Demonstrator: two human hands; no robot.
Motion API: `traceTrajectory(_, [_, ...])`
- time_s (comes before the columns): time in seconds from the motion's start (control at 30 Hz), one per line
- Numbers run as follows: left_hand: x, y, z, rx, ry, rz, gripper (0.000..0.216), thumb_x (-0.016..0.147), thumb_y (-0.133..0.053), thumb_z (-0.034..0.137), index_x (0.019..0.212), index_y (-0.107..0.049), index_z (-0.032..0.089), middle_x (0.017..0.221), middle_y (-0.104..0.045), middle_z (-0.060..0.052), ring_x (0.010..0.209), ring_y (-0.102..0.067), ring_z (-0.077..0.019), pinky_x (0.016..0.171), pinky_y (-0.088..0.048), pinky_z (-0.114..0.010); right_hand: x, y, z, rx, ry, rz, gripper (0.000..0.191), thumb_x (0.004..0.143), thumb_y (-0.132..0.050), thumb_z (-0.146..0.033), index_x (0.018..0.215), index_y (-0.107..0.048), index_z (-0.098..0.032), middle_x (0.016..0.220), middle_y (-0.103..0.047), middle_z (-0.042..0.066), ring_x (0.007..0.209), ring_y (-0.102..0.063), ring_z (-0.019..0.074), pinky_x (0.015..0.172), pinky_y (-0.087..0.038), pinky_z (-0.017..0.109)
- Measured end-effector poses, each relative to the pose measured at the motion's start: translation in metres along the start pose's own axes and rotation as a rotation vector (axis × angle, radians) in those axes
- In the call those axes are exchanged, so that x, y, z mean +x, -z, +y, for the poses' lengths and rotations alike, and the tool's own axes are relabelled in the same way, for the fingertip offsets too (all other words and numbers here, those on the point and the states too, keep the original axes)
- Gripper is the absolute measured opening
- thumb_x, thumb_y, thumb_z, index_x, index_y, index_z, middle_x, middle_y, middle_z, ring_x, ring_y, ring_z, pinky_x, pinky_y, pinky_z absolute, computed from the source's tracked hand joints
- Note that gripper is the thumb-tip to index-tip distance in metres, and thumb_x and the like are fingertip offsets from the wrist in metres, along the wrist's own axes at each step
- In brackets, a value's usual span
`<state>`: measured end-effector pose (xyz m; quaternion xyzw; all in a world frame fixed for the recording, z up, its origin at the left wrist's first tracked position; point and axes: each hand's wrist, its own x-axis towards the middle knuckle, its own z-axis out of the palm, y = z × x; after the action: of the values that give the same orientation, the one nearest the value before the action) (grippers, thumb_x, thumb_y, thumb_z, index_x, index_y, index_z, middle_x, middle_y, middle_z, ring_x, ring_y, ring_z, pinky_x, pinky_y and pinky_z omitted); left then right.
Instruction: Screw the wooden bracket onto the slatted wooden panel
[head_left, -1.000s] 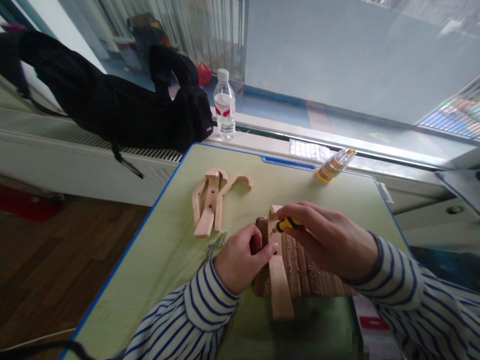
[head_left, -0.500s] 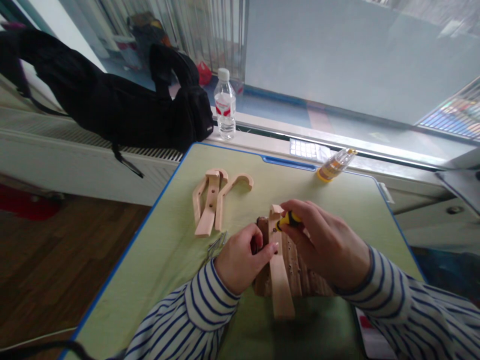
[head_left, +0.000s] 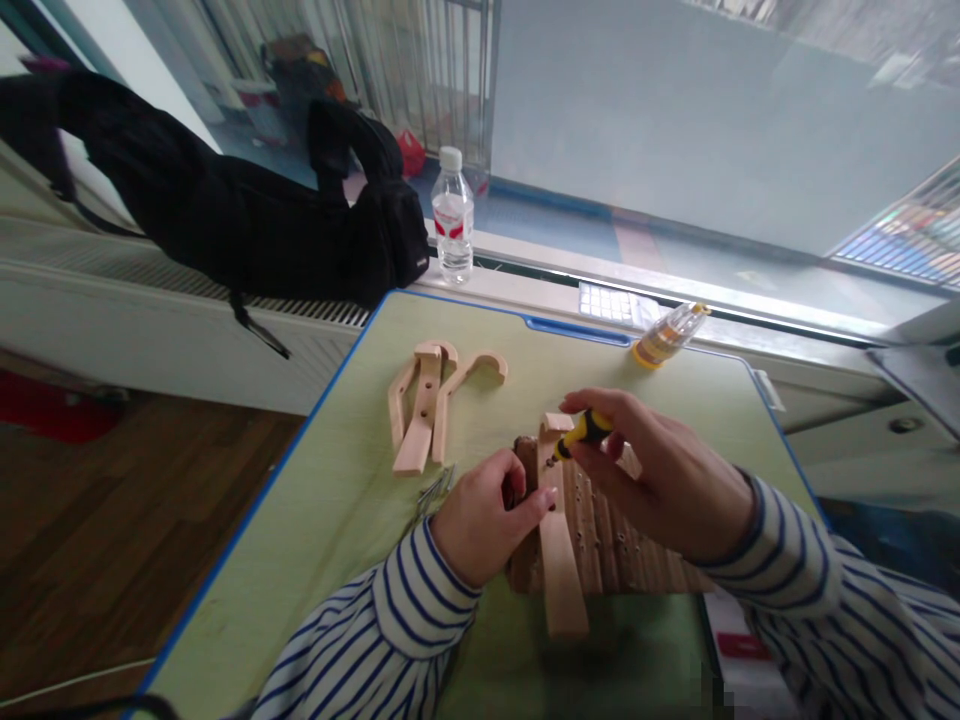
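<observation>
My left hand (head_left: 487, 515) is closed on a pale wooden hook (head_left: 562, 575), its thumb pressed on the front near a hole. The hook lies against a brown ridged wooden board (head_left: 607, 540) dotted with small holes. In my right hand (head_left: 652, 470) is a yellow and black screwdriver (head_left: 590, 429), held by its handle between thumb and fingers. Its tip points down and left to the upper hole of the hook; whether it sits in a screw is too small to tell. Left of my hands lie several more wooden hooks (head_left: 427, 400) and a little heap of screws (head_left: 435, 490).
A clear bottle with a yellow base (head_left: 664, 340) stands at the far edge of the green table (head_left: 300, 520). On the sill behind are a water bottle (head_left: 453, 225) and a white gridded packet (head_left: 611, 303). A black bag (head_left: 277, 220) lies at the left.
My right hand has shifted slightly right and its fingers have opened a little around the screwdriver, showing more of the handle. The left hand and the hook keep their place.
</observation>
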<state>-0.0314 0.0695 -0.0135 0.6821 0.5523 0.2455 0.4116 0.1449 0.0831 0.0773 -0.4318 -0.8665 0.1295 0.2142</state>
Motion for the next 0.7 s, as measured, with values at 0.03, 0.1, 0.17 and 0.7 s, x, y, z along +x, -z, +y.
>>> traceTrajectory(0.03, [0.000,0.000,0.000,-0.003,-0.004,0.000,0.029,0.076,-0.054,0.045,0.067,-0.042,0.020,0.056,-0.043,0.006,0.053,-0.041,-0.0111,0.050,-0.030,-0.024,0.001,0.003,0.000,0.002,0.014,-0.032,0.034,0.085,-0.047,-0.021,0.118,-0.043,-0.013,0.094,-0.061,0.005,0.071,-0.056,0.0097,0.065,-0.045,0.022])
traceTrajectory(0.1, [0.000,0.000,0.000,-0.006,-0.011,0.003,0.029,0.076,-0.054,0.044,0.067,-0.042,0.020,0.057,-0.043,0.006,0.053,-0.041,-0.0110,0.051,-0.031,-0.024,0.003,0.009,0.000,0.010,0.062,-0.090,0.035,0.085,-0.046,-0.018,0.120,-0.042,-0.014,0.105,-0.059,0.006,0.075,-0.056,0.0092,0.066,-0.045,0.021])
traceTrajectory(0.17, [0.000,0.000,0.001,-0.005,-0.010,0.009,0.029,0.076,-0.055,0.044,0.067,-0.042,0.020,0.057,-0.042,0.006,0.053,-0.040,-0.0108,0.051,-0.031,-0.024,0.006,0.013,0.001,0.008,0.105,-0.135,0.035,0.085,-0.046,-0.017,0.120,-0.043,-0.015,0.109,-0.059,0.005,0.079,-0.057,0.0094,0.068,-0.044,0.021])
traceTrajectory(0.7, [-0.001,0.002,0.003,0.063,-0.015,0.027,0.027,0.078,-0.054,0.045,0.077,-0.045,0.019,0.062,-0.047,0.004,0.056,-0.047,-0.0127,0.053,-0.038,-0.026,0.021,0.021,0.005,-0.303,0.282,-0.257,0.026,0.090,-0.035,-0.029,0.102,-0.052,-0.013,0.077,-0.055,0.003,0.066,-0.047,0.0140,0.057,-0.034,0.028])
